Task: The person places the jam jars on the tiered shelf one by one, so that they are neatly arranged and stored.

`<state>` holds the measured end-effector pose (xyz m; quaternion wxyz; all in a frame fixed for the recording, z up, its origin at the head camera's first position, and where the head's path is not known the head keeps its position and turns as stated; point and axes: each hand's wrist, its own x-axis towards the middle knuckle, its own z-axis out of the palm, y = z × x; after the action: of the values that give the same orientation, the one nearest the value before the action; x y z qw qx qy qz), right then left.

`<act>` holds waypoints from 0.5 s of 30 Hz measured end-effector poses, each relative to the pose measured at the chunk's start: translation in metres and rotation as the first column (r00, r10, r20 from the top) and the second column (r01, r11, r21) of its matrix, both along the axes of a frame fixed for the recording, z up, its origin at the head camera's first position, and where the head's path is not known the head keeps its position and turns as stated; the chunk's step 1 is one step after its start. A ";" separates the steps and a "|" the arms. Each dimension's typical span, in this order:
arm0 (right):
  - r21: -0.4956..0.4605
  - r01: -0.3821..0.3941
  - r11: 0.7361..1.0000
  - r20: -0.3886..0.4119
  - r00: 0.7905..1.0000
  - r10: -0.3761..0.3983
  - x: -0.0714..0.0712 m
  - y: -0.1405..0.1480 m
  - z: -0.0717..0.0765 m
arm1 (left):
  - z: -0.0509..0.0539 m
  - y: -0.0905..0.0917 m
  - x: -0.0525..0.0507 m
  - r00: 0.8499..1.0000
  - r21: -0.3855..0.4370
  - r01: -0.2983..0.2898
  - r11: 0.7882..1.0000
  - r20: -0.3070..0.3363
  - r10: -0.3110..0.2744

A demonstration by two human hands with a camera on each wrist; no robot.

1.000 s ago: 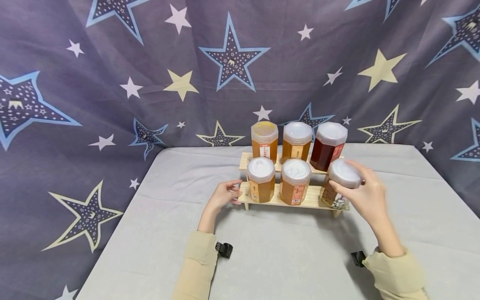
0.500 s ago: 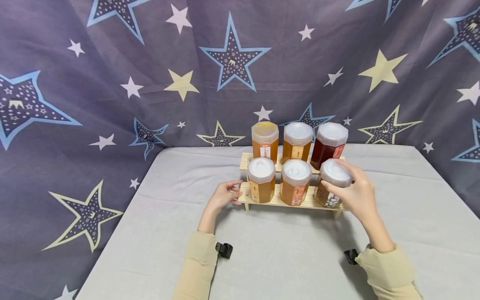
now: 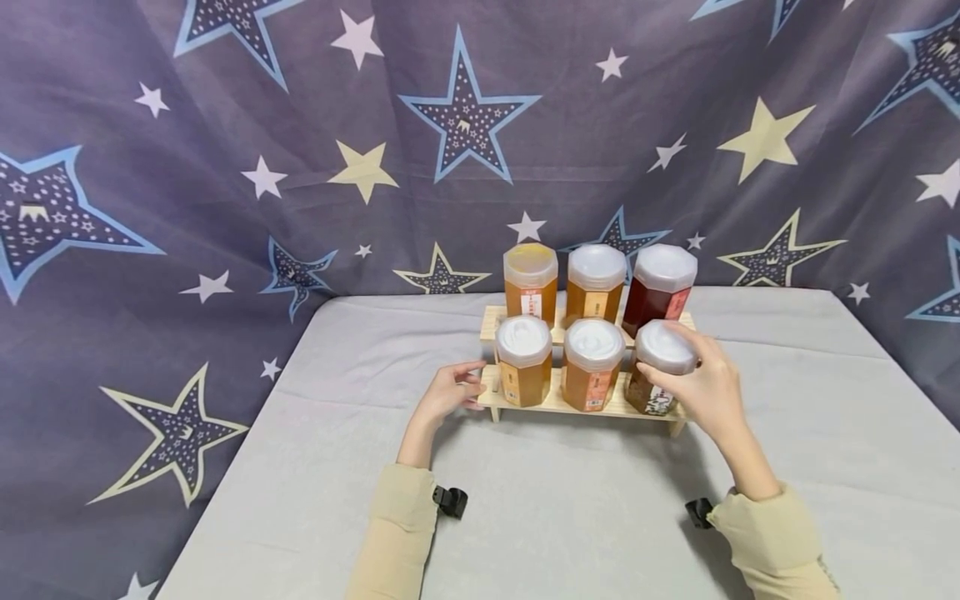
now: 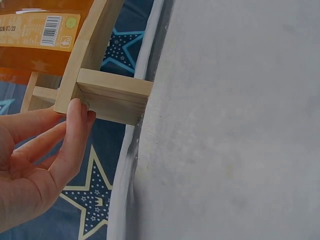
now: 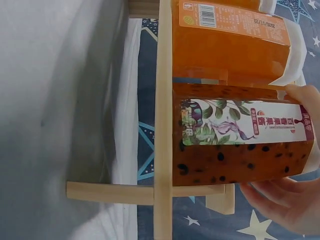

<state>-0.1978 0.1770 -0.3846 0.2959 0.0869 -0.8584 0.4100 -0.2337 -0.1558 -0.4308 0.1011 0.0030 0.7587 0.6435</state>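
My right hand [image 3: 712,387] grips the lidded end of a jar [image 5: 235,162] of reddish-brown jam with dark seeds and a floral label. This jar stands at the right end of the lower step of a two-step wooden rack [image 3: 552,403], its base against the board in the right wrist view. Beside it on that step are two honey-coloured jars, one orange-labelled [image 3: 591,375] and one yellow-labelled [image 3: 525,375]. At the rack's left end, my left hand [image 3: 450,390] pinches the corner of the lower board [image 4: 70,95] between thumb and fingers.
Along the upper step stand two amber jars [image 3: 530,287] and a dark red jar [image 3: 652,308], close behind the front row. The rack rests on a grey cloth-covered table [image 3: 570,500]. A star-patterned curtain [image 3: 300,108] hangs behind.
My right hand has moved left with the seeded jar, bringing it nearer the middle jar and upright on the lower step. The left hand stays at the rack's end.
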 end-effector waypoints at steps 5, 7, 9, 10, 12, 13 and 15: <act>-0.001 -0.005 1.000 0.019 1.000 0.005 0.002 -0.001 0.000 | 0.001 0.001 0.001 1.000 -0.016 -0.002 1.000 -0.004 0.002; -0.004 -0.008 1.000 0.039 0.999 0.008 0.003 -0.001 0.000 | 0.001 0.000 0.001 1.000 -0.028 -0.008 1.000 -0.010 0.008; -0.001 -0.014 1.000 0.058 0.998 0.014 0.004 -0.001 0.000 | -0.001 -0.001 0.001 1.000 -0.026 -0.005 1.000 -0.022 0.005; 0.000 -0.025 1.000 0.066 0.997 0.025 0.005 -0.001 0.000 | -0.003 -0.001 0.000 1.000 -0.025 -0.004 1.000 -0.029 0.003; 0.000 -0.060 0.998 0.075 0.995 0.059 0.005 0.001 -0.001 | -0.015 -0.007 -0.006 0.997 0.009 0.029 1.000 -0.073 -0.028; 0.000 -0.081 0.997 0.077 0.994 0.080 0.004 0.003 -0.001 | -0.016 -0.007 -0.006 0.997 0.011 0.030 0.999 -0.075 -0.029; -0.019 -0.134 0.991 0.082 0.987 0.135 0.004 0.006 -0.003 | -0.016 -0.008 -0.006 0.997 0.009 0.025 1.000 -0.075 -0.025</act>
<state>-0.1939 0.1833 -0.3874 0.2323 0.1256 -0.8593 0.4380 -0.2396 -0.1641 -0.4466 0.0806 0.0371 0.7588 0.6452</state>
